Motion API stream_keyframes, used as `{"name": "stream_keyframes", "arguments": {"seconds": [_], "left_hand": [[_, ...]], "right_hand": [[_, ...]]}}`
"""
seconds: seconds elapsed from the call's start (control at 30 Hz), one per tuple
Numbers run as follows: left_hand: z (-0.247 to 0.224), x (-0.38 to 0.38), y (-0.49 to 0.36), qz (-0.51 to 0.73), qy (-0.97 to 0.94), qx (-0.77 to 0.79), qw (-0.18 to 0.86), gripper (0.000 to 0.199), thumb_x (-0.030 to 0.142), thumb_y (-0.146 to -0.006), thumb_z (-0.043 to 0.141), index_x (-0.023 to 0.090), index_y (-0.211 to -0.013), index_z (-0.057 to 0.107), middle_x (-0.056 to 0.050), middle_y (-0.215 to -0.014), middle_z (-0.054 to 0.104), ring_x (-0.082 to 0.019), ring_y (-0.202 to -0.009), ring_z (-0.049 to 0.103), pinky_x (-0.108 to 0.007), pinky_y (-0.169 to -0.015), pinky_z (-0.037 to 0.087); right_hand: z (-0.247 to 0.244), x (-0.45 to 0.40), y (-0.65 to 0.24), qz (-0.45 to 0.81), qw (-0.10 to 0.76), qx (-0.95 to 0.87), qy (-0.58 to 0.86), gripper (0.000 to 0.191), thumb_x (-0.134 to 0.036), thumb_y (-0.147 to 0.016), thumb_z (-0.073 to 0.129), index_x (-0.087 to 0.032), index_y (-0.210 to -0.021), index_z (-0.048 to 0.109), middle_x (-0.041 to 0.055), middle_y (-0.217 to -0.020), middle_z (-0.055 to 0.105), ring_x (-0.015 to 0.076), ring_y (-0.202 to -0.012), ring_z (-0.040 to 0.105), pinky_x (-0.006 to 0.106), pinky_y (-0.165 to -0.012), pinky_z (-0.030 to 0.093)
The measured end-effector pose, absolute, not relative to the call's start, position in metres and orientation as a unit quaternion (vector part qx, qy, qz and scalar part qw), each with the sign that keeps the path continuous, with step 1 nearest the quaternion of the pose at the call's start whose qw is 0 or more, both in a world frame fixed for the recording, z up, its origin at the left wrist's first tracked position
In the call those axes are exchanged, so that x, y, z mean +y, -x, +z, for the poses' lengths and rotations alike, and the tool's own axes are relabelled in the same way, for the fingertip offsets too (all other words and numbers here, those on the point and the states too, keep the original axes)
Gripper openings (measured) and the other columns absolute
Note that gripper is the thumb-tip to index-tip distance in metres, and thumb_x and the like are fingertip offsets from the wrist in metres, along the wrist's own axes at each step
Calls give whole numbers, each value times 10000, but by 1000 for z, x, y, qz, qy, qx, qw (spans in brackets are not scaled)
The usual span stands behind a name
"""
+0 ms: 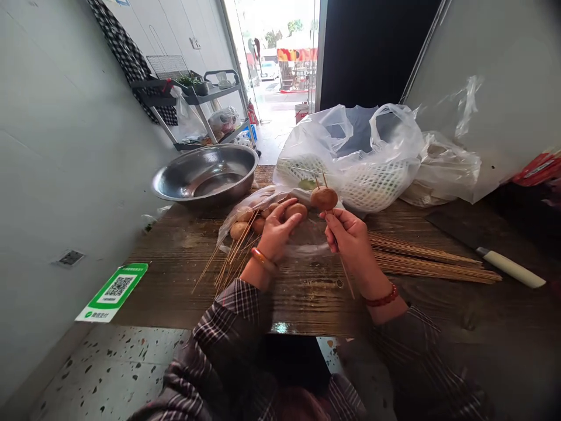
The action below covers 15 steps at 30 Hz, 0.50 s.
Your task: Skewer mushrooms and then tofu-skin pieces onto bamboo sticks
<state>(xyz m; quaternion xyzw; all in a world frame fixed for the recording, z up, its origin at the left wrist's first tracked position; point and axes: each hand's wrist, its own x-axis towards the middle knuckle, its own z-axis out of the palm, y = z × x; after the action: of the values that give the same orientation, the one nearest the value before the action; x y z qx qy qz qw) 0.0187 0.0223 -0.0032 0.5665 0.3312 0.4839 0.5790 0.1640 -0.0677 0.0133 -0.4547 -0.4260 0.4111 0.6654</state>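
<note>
1. While the right hand [350,234] pinches thumb to fingers on two thin sticks [347,275], a brown egg [324,199] sits skewered above the grip, stick tips poking out its top.
2. Left hand [278,234]: thumb and index finger parted, a second egg [298,211] in the gap, touched; can't tell if gripped.
3. Clear bag [309,250], laid open on the table [307,298] under and around the left hand: more brown eggs [239,230] inside, on its left side. Loose sticks [230,263] run from there toward the near edge.
4. Bundle of sticks [433,263], flat, right of right hand; knife [512,269] with pale handle just beyond.
5. Behind clear bag: big white bag [377,152], handles up, netted pale stuff inside, contents unclear.
6. Left rear: steel bowl [169,190], upright, shiny inside.
</note>
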Motion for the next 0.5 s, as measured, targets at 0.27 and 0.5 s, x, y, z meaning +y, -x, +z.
{"name": "stream_keyframes", "arguments": {"seconds": [0.27,0.5], "left_hand": [[12,32,7,570,-374,273,679,305,307,-814,737,199,-1092,673,-31,-942,703,-105,-701,621,-212,-509,374],[10,33,11,578,-375,277,670,195,375,-855,698,195,-922,664,-16,-856,692,-106,-665,591,-241,-518,380]], "right_hand": [[9,-77,-152,453,509,-537,498,359,-508,-925,603,-163,-948,695,-80,-470,473,54,-333,353,190,-323,268],[4,-79,-146,462,456,-560,516,359,-497,-936,575,-158,-966,693,-84,-472,465,53,-335,341,180,-321,262]]}}
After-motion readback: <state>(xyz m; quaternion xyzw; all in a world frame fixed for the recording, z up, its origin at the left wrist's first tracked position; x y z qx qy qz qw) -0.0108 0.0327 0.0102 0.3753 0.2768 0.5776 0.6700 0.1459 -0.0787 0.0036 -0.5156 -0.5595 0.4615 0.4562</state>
